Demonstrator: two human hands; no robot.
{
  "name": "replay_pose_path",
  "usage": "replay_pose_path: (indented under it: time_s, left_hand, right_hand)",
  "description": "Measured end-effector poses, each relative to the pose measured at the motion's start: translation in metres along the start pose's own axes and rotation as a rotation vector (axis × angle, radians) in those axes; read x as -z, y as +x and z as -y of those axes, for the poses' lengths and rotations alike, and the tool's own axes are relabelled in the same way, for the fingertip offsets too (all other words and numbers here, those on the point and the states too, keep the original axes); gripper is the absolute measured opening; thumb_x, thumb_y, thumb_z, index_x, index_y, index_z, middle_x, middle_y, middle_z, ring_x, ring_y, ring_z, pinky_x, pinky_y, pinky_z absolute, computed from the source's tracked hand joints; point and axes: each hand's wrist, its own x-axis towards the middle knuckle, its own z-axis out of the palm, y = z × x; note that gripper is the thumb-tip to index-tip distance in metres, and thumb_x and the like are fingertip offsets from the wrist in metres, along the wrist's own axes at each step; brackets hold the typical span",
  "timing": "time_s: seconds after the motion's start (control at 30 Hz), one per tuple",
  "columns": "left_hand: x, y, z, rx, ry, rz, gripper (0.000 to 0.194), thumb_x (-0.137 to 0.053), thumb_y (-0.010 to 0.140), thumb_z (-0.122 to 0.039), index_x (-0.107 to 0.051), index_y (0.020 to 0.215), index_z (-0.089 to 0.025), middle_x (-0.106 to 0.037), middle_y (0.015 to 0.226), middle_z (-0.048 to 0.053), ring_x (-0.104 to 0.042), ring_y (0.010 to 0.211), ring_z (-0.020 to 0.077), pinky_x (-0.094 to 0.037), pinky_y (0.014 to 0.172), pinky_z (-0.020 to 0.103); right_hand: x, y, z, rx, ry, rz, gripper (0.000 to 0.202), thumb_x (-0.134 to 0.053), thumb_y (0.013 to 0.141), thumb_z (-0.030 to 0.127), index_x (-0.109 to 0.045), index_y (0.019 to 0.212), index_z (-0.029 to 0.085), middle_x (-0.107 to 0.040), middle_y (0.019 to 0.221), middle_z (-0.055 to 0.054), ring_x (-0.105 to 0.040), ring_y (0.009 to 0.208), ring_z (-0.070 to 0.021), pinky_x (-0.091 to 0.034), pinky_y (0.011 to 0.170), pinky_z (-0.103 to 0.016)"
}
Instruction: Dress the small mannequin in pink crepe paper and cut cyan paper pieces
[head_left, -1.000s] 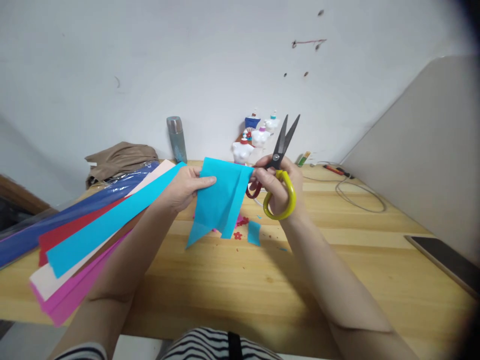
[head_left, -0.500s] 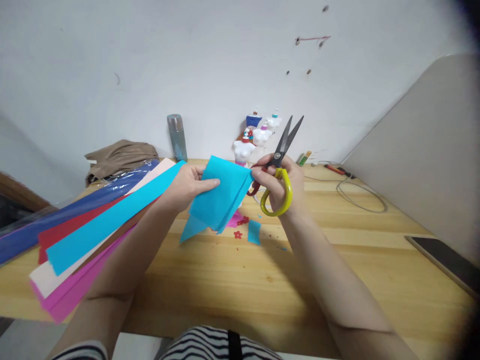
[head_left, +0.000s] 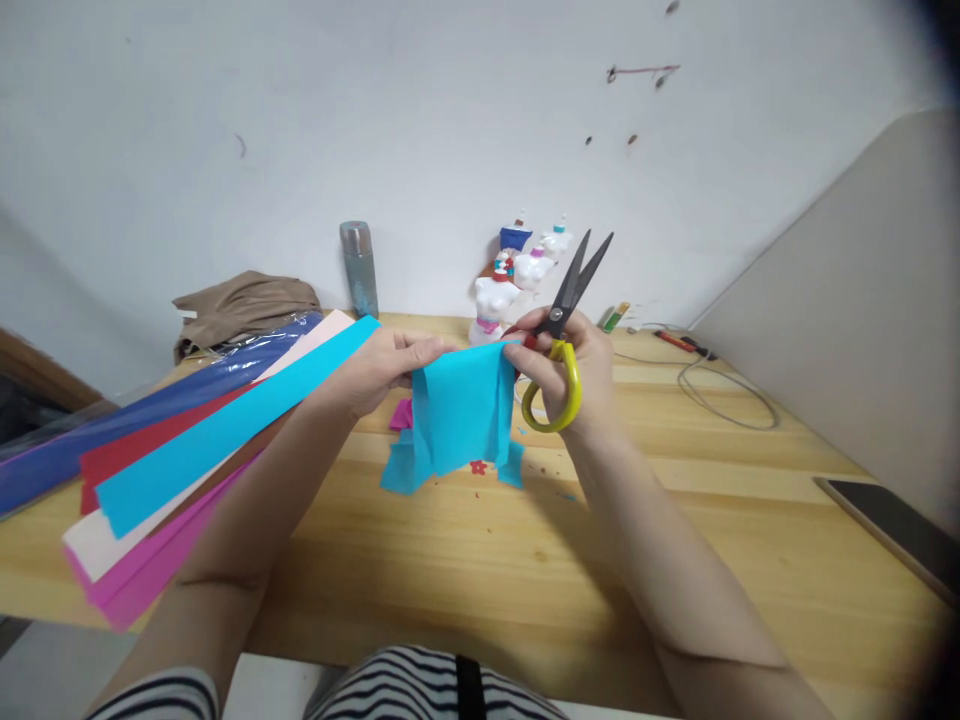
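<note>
A folded piece of bright blue paper [head_left: 459, 410] hangs in front of me over the table. My left hand [head_left: 382, 368] pinches its upper left corner. At the upper right corner, the thumb and finger of my right hand [head_left: 574, 370] grip the same paper. That hand also carries scissors [head_left: 571, 285] with yellow and red handles, their dark blades pointing up and slightly apart. Below the paper lie a small red paper flower [head_left: 478, 467] and a blue paper scrap [head_left: 511, 466], partly covered. A magenta piece [head_left: 401, 415] shows behind its left side.
Long coloured paper strips [head_left: 225, 430] fan out beside my left forearm. Farther back are brown cloth [head_left: 247, 305], a thermos flask [head_left: 359, 270] and several small white bust figures [head_left: 495, 300]. A phone [head_left: 885, 525] and a grey cable [head_left: 724, 400] lie to the right.
The blue paper has turned from a slanted position to hang nearly flat toward me, its top edge stretched between both hands. My left thumb has moved up to its corner. The scissors remain in my right hand.
</note>
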Motion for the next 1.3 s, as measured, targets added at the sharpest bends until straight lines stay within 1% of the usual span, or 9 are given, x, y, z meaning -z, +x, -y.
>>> replay_pose_path:
  time_s: [0.27, 0.4, 0.5, 0.7, 0.8, 0.93, 1.1, 1.2, 1.3]
  left_hand:
    - [-0.016, 0.000, 0.001, -0.050, 0.148, -0.143, 0.066, -0.087, 0.065, -0.059, -0.072, 0.111, -0.014, -0.074, 0.098, 0.010, -0.067, 0.084, 0.0204, -0.052, 0.071, 0.028]
    - [-0.024, 0.001, 0.002, -0.144, 0.327, -0.264, 0.039, -0.080, 0.071, -0.050, -0.072, 0.084, -0.014, -0.069, 0.081, 0.004, -0.061, 0.076, 0.0175, -0.049, 0.065, 0.026]
    - [-0.025, 0.000, -0.003, -0.134, 0.328, -0.292, 0.035, -0.074, 0.073, -0.049, -0.067, 0.068, -0.015, -0.059, 0.065, 0.001, -0.053, 0.064, 0.0137, -0.044, 0.058, 0.025]
    - [-0.018, -0.001, -0.008, -0.052, 0.093, -0.201, 0.043, -0.082, 0.068, -0.051, -0.059, 0.059, -0.016, -0.052, 0.054, -0.003, -0.046, 0.053, 0.0089, -0.040, 0.053, 0.024]
    - [-0.015, 0.002, 0.000, -0.024, -0.067, -0.134, 0.047, -0.084, 0.068, -0.054, -0.060, 0.059, -0.015, -0.056, 0.055, -0.001, -0.049, 0.052, 0.0089, -0.042, 0.053, 0.023]
    - [-0.014, 0.007, 0.010, -0.011, -0.227, -0.144, 0.046, -0.086, 0.070, -0.055, -0.064, 0.065, -0.014, -0.062, 0.060, 0.001, -0.054, 0.054, 0.0102, -0.047, 0.055, 0.024]
    - [-0.013, 0.009, 0.012, 0.008, -0.251, -0.015, 0.054, -0.085, 0.070, -0.063, -0.075, 0.088, -0.013, -0.076, 0.086, 0.010, -0.074, 0.087, 0.0265, -0.060, 0.079, 0.035]
    - [-0.013, 0.010, 0.014, 0.085, -0.234, 0.042, 0.054, -0.093, 0.065, -0.051, -0.077, 0.101, -0.014, -0.079, 0.101, 0.014, -0.075, 0.102, 0.0323, -0.061, 0.086, 0.039]
    - [-0.013, 0.012, 0.018, 0.140, -0.223, 0.034, 0.053, -0.097, 0.062, -0.039, -0.078, 0.105, -0.016, -0.079, 0.111, 0.015, -0.075, 0.103, 0.0320, -0.062, 0.086, 0.040]
  right_hand:
    - [-0.006, -0.001, -0.001, 0.042, -0.076, -0.102, 0.028, -0.081, 0.069, 0.037, -0.059, 0.085, 0.027, -0.060, 0.074, 0.003, -0.057, 0.065, -0.0159, -0.049, 0.063, -0.032]
    - [-0.008, -0.002, -0.002, 0.044, -0.083, -0.119, 0.027, -0.080, 0.071, 0.037, -0.059, 0.085, 0.026, -0.057, 0.073, 0.002, -0.054, 0.064, -0.0158, -0.047, 0.062, -0.033]
    - [-0.009, -0.002, -0.001, -0.001, -0.029, -0.094, 0.031, -0.083, 0.069, 0.040, -0.060, 0.085, 0.027, -0.059, 0.073, 0.002, -0.055, 0.062, -0.0159, -0.048, 0.060, -0.032]
    - [-0.009, -0.002, -0.001, -0.014, 0.027, -0.047, 0.031, -0.083, 0.069, 0.037, -0.059, 0.085, 0.028, -0.056, 0.065, 0.006, -0.053, 0.054, -0.0147, -0.046, 0.052, -0.030]
    - [-0.010, -0.002, -0.002, -0.021, 0.046, -0.071, 0.029, -0.082, 0.068, 0.033, -0.059, 0.084, 0.028, -0.058, 0.065, 0.006, -0.053, 0.052, -0.0138, -0.046, 0.051, -0.029]
    - [-0.013, -0.004, -0.003, -0.017, 0.024, -0.112, 0.027, -0.081, 0.069, 0.032, -0.058, 0.083, 0.028, -0.058, 0.065, 0.006, -0.052, 0.052, -0.0127, -0.046, 0.050, -0.029]
    - [-0.014, -0.004, -0.004, 0.048, -0.033, -0.233, 0.024, -0.079, 0.072, 0.032, -0.058, 0.082, 0.029, -0.056, 0.068, 0.005, -0.052, 0.056, -0.0138, -0.047, 0.051, -0.030]
    - [-0.013, -0.003, -0.005, 0.044, -0.022, -0.311, 0.026, -0.081, 0.070, 0.033, -0.058, 0.082, 0.029, -0.055, 0.068, 0.005, -0.051, 0.055, -0.0132, -0.047, 0.050, -0.030]
    - [-0.013, -0.002, -0.006, 0.037, -0.018, -0.323, 0.028, -0.081, 0.071, 0.033, -0.057, 0.083, 0.028, -0.055, 0.067, 0.006, -0.051, 0.051, -0.0128, -0.046, 0.048, -0.030]
